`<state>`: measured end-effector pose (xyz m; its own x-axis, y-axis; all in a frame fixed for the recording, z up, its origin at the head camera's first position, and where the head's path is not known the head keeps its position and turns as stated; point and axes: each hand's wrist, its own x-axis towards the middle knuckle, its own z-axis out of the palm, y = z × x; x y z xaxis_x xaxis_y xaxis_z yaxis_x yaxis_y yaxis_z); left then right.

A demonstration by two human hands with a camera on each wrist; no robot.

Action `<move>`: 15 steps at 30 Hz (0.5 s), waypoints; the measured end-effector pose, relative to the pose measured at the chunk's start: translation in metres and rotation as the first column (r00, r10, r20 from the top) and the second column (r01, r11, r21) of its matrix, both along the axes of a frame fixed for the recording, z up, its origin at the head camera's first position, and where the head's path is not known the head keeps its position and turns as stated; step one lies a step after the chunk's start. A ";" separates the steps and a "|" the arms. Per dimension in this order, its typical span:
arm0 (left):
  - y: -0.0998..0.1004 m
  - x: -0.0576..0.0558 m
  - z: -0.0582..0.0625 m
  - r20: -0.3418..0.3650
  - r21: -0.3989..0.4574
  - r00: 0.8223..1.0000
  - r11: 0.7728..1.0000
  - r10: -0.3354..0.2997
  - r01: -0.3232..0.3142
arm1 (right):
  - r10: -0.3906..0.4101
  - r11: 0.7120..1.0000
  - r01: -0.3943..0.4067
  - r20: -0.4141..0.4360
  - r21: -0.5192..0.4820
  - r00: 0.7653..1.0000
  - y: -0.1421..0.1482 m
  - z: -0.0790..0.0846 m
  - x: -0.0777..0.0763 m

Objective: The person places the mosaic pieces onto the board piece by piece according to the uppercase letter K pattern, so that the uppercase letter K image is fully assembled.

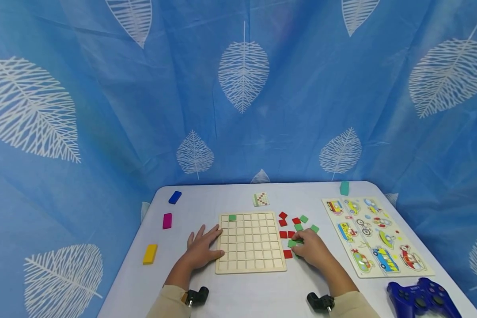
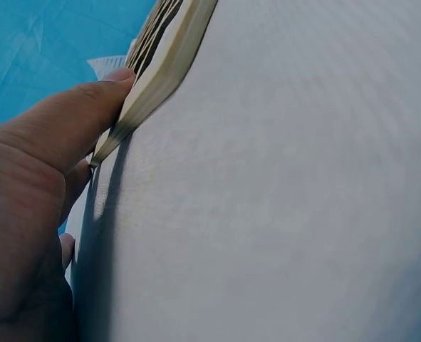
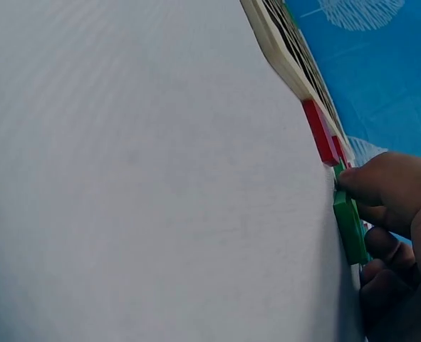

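A square wooden grid board (image 1: 250,271) lies on the white table with one green tile (image 1: 232,217) in its top row. My left hand (image 1: 200,251) rests at the board's left edge, fingers spread and thumb on the rim; the left wrist view has the thumb (image 2: 89,114) against the board's edge. Right of the board, my right hand (image 1: 311,248) bends its thumb and fingers around a green tile (image 1: 300,241) in the loose pile. Another green tile (image 3: 349,228) lies by these fingers in the right wrist view, near a red tile (image 3: 320,133).
Several red tiles (image 1: 283,234) and green tiles lie loose beside the board. A small pattern card (image 1: 261,199) lies behind it. Vehicle puzzle board (image 1: 355,256) and blue game controller (image 1: 421,298) are at right. Blue (image 1: 175,197), magenta (image 1: 167,221) and yellow blocks (image 1: 150,254) stand left.
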<state>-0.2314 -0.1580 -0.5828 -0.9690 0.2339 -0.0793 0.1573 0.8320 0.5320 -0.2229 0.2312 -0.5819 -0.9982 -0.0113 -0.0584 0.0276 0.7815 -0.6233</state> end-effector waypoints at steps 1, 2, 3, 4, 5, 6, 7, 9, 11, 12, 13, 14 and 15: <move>0.000 0.000 0.000 0.002 -0.003 1.000 1.000 0.002 -0.002 | -0.007 1.000 0.007 0.005 0.000 1.000 -0.001 0.000 0.000; 0.000 0.000 0.001 0.002 -0.005 1.000 1.000 0.004 -0.004 | -0.010 1.000 0.010 0.011 -0.001 1.000 -0.001 0.001 -0.001; 0.000 0.000 0.001 0.003 -0.006 1.000 1.000 0.006 -0.006 | -0.010 1.000 0.011 0.013 -0.003 1.000 -0.002 0.002 -0.001; 0.000 -0.001 0.001 0.003 -0.007 1.000 1.000 0.007 -0.007 | -0.016 1.000 0.016 0.018 -0.004 1.000 -0.002 0.002 -0.001; 0.000 -0.001 0.000 0.004 -0.006 1.000 1.000 0.008 -0.008 | -0.021 1.000 0.021 0.025 -0.005 0.999 -0.003 0.003 0.000; 0.000 0.000 0.000 0.007 -0.005 1.000 1.000 0.008 -0.008 | -0.026 1.000 0.027 0.033 -0.004 0.999 -0.003 0.003 0.000; 0.000 0.000 0.000 0.010 -0.006 1.000 1.000 0.009 -0.009 | -0.028 1.000 0.029 0.037 -0.003 0.999 -0.004 0.003 0.000; 0.000 0.000 -0.001 0.010 0.003 1.000 1.000 0.006 -0.006 | -0.035 0.999 0.035 0.045 0.001 0.998 -0.005 0.002 0.000; -0.001 0.000 -0.002 0.006 0.009 1.000 1.000 0.002 -0.002 | -0.040 0.999 0.040 0.045 0.005 0.998 -0.006 0.002 0.000; -0.001 0.000 -0.002 0.002 0.010 1.000 1.000 0.001 -0.001 | -0.041 0.999 0.041 0.041 0.010 0.998 -0.006 0.002 0.000; -0.001 0.000 -0.003 -0.001 0.008 1.000 1.000 0.001 -0.001 | -0.039 0.999 0.039 0.034 0.011 0.999 -0.006 0.002 0.000; -0.001 0.000 -0.003 -0.005 0.009 1.000 1.000 0.001 -0.001 | -0.043 0.999 0.042 0.031 0.012 0.999 -0.007 0.003 0.000; -0.001 0.000 -0.003 -0.006 0.008 1.000 1.000 0.002 -0.002 | -0.045 0.999 0.044 0.025 0.012 0.999 -0.007 0.003 0.000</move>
<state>-0.2310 -0.1588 -0.5857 -0.9699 0.2327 -0.0719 0.1588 0.8282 0.5374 -0.2233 0.2241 -0.5788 -0.9959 0.0340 -0.0835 0.0782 0.7863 -0.6129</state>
